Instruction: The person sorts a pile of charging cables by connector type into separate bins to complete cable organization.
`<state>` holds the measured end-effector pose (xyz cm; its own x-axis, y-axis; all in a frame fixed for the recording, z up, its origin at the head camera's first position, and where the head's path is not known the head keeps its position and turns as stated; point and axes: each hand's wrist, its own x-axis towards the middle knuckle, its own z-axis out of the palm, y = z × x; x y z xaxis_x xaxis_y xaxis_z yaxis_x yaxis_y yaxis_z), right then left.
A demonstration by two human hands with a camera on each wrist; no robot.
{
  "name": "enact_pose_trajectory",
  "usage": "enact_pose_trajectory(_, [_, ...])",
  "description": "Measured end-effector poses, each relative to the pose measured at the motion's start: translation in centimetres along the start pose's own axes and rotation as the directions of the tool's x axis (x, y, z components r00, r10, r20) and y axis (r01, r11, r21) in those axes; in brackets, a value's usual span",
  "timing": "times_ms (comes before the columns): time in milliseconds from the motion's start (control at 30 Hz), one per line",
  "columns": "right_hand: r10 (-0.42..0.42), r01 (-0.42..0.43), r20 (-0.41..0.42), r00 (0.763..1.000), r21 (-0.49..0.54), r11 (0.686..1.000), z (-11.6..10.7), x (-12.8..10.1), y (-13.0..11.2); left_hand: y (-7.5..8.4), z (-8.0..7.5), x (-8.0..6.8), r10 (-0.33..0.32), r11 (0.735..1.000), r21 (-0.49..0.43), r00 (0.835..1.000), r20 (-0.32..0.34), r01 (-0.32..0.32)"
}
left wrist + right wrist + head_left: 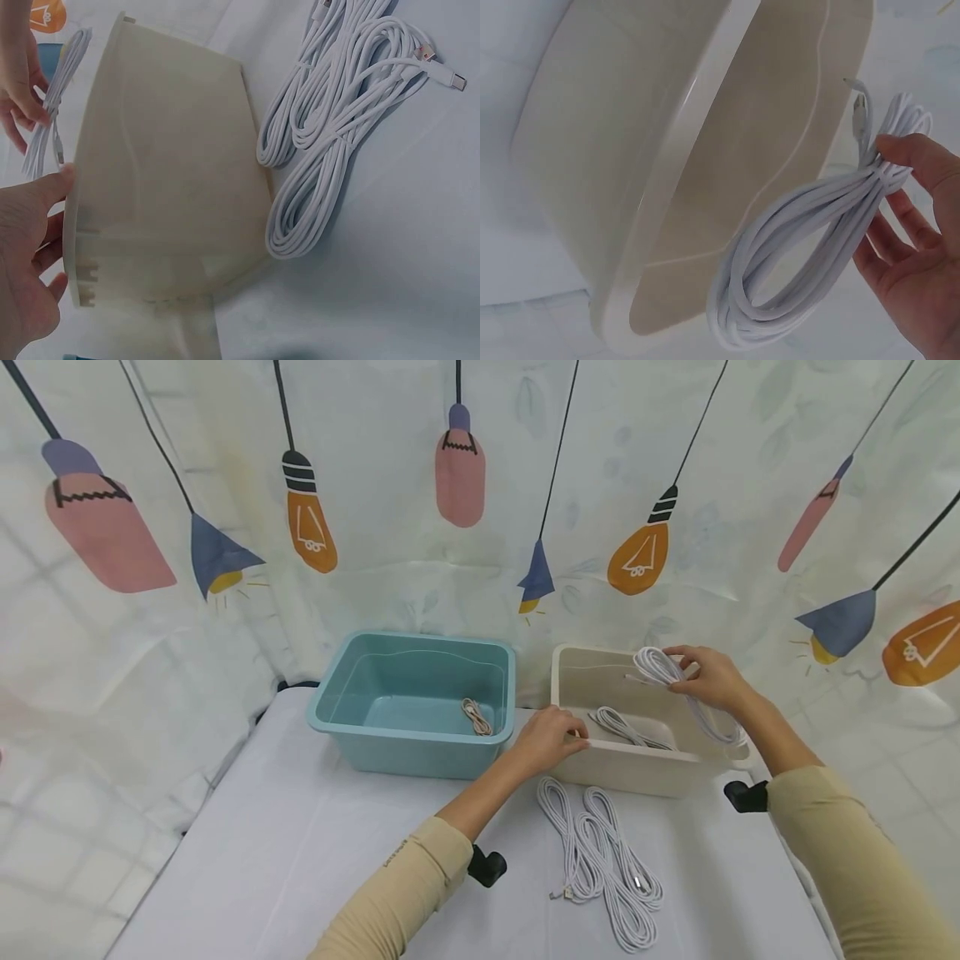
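Observation:
My right hand [708, 678] pinches a coiled white charging cable [780, 247] at its tied middle, above the right part of the beige bin [637, 772]. In the right wrist view, the cable's loop hangs over the bin's rim and its plug end [860, 112] sticks up beside my thumb. At the bin's near left corner, my left hand [549, 739] holds the rim, thumb and fingers either side of it. Another white cable bundle [626, 727] lies inside that bin. Several coiled white cables [330, 150] lie on the table in front of it.
A blue bin [412, 752] stands left of the beige one, with a small light brown cable bundle [476, 717] inside. The white-covered table [300, 843] reaches back to a patterned curtain [405, 560] behind both bins.

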<state>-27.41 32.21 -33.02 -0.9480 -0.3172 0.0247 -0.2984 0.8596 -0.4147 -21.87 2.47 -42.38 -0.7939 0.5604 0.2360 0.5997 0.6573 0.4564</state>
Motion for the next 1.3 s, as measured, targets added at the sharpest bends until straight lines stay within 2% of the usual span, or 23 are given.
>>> enact_pose_trajectory(367, [0.021, -0.021, -0.033, 0.999, -0.004, 1.0, -0.1, -0.4, 1.3, 0.6, 0.2, 0.1, -0.009, 1.0, 0.01, 1.0, 0.011, 0.009])
enact_pose_trajectory(667, [0.047, -0.045, -0.076, 0.996, 0.039, 0.998, 0.3, -1.0, 0.9, 0.6, 0.0, 0.0, -0.005, 1.0, 0.016, 1.0, 0.002, 0.005])
enact_pose_trajectory(967, [0.045, -0.034, -0.147, 0.988, 0.081, 0.996, 1.1, -2.6, 0.2, 0.5, -0.1, -0.2, -0.007, 1.0, 0.004, 1.0, -0.001, 0.007])
enact_pose_trajectory(1300, [0.039, -0.012, -0.243, 0.969, 0.111, 0.994, 2.1, -5.1, -0.6, 0.4, 0.0, -0.2, -0.024, 1.0, -0.012, 1.0, 0.009, 0.024])
